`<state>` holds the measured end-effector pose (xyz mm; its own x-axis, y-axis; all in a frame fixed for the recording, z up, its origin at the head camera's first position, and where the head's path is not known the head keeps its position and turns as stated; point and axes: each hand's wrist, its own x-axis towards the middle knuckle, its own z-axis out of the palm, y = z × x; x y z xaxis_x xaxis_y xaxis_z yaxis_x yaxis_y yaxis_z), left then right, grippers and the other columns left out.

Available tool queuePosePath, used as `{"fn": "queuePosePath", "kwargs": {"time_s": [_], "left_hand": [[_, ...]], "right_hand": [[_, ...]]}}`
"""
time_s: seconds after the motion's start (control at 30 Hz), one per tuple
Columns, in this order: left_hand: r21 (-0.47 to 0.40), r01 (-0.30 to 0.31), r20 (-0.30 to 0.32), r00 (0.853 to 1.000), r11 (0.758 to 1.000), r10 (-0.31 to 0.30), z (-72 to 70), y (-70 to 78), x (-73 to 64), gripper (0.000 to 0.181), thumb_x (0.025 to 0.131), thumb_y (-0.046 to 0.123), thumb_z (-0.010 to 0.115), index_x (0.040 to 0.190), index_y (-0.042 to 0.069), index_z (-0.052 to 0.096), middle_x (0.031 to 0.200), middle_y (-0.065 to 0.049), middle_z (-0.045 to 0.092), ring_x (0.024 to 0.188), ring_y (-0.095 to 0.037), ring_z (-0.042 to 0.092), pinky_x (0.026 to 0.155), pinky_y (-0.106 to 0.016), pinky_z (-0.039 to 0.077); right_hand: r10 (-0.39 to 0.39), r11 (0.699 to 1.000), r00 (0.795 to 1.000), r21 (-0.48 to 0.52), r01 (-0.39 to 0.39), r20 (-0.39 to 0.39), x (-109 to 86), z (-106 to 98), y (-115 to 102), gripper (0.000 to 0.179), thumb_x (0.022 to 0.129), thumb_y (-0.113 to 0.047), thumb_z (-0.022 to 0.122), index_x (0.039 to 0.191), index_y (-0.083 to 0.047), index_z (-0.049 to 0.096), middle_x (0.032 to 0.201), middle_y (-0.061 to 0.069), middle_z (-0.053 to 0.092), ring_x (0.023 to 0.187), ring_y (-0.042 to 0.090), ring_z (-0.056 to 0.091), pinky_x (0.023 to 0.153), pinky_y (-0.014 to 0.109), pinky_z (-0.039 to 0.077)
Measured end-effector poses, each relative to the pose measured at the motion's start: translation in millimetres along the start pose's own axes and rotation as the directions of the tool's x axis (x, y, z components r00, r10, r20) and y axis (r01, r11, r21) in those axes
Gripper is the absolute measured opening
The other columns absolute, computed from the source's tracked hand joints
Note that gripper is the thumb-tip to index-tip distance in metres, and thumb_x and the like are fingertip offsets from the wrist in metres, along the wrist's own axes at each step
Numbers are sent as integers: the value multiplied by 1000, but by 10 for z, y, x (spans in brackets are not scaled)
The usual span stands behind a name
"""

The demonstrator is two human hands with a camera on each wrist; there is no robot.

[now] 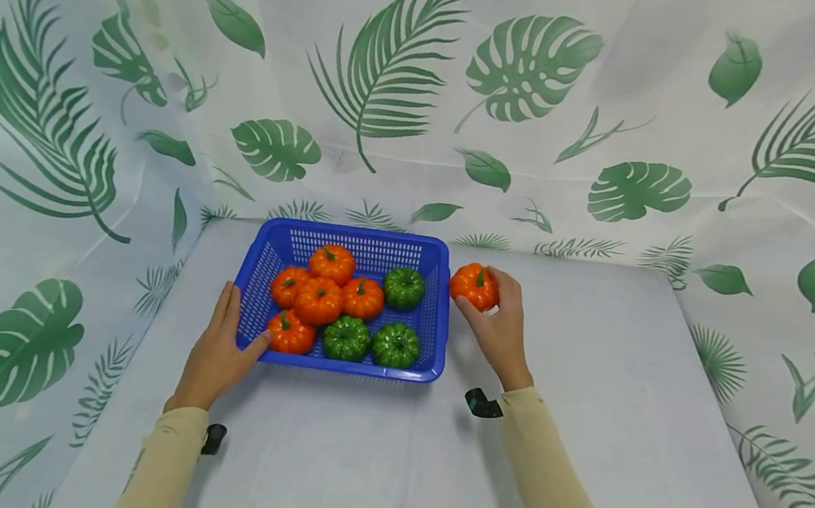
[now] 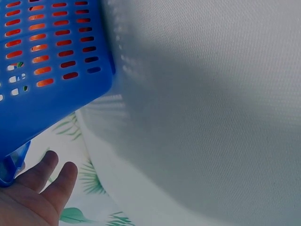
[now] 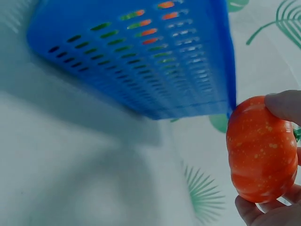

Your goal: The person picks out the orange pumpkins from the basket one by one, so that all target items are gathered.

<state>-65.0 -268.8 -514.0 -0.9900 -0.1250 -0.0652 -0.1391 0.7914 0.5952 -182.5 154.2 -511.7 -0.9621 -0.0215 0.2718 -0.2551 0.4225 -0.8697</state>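
My right hand (image 1: 503, 324) holds a small orange pumpkin (image 1: 474, 285) with a green stem, beside the right rim of a blue plastic basket (image 1: 342, 366). In the right wrist view the pumpkin (image 3: 262, 150) sits between thumb and fingers, close to the basket's upper edge. At the basket's front left corner, my left hand (image 1: 218, 358) grips the rim, thumb over the edge and fingers along the outer side. Inside the basket lie several orange pumpkins (image 1: 317, 301) on the left and three green pumpkins (image 1: 397, 345) on the right.
The basket is on a white-covered table (image 1: 590, 375) near its back edge. Behind and at the sides hangs a white cloth with green leaf prints (image 1: 382, 75). A black wrist device (image 1: 483, 403) shows by the right sleeve, another (image 1: 214, 439) by the left.
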Motion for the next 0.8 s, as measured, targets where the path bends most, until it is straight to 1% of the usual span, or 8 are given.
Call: {"fn": "queuePosePath", "kwargs": {"time_s": [0.23, 0.4, 0.53, 0.67, 0.8], "left_hand": [[3, -1, -2, 1000, 1000, 1, 11, -15, 7, 101, 106, 48, 60, 171, 5, -3, 179, -9, -10, 157, -52, 20, 122, -69, 24], [-1, 3, -5, 1000, 1000, -3, 22, -33, 12, 100, 106, 49, 60, 171, 6, -4, 179, -8, -10, 157, -52, 20, 122, -69, 24], [-3, 6, -5, 1000, 1000, -6, 27, -41, 17, 100, 106, 49, 59, 171, 7, -4, 179, -7, -11, 157, -52, 20, 122, -69, 24], [-2, 2, -4, 1000, 1000, -2, 27, -44, 19, 100, 106, 49, 59, 171, 6, -4, 179, -8, -10, 157, -52, 21, 122, -69, 24], [-2, 2, -3, 1000, 1000, -2, 24, -41, 16, 100, 106, 49, 59, 171, 6, -3, 179, -9, -10, 157, -53, 22, 122, -69, 25]], "right_hand": [[43, 998, 999, -36, -43, 0, -19, 29, 160, 68, 98, -16, 79, 155, 3, 47, 157, 24, 43, 143, 41, 44, 120, 60, 39], [82, 996, 997, -36, -82, 12, -24, 38, 263, 68, 98, -14, 78, 155, 4, 46, 158, 26, 43, 143, 42, 43, 122, 59, 36], [81, 995, 996, -54, -80, 24, -19, 39, 338, 67, 98, -11, 78, 154, 7, 46, 156, 28, 44, 143, 43, 43, 123, 59, 35], [75, 992, 996, -109, -69, 55, -18, 48, 433, 66, 99, -10, 77, 154, 8, 45, 156, 29, 44, 144, 44, 43, 124, 58, 33], [95, 988, 993, -131, -87, 63, -38, 71, 516, 60, 102, -11, 73, 152, 8, 47, 155, 30, 46, 143, 45, 45, 122, 60, 36]]}}
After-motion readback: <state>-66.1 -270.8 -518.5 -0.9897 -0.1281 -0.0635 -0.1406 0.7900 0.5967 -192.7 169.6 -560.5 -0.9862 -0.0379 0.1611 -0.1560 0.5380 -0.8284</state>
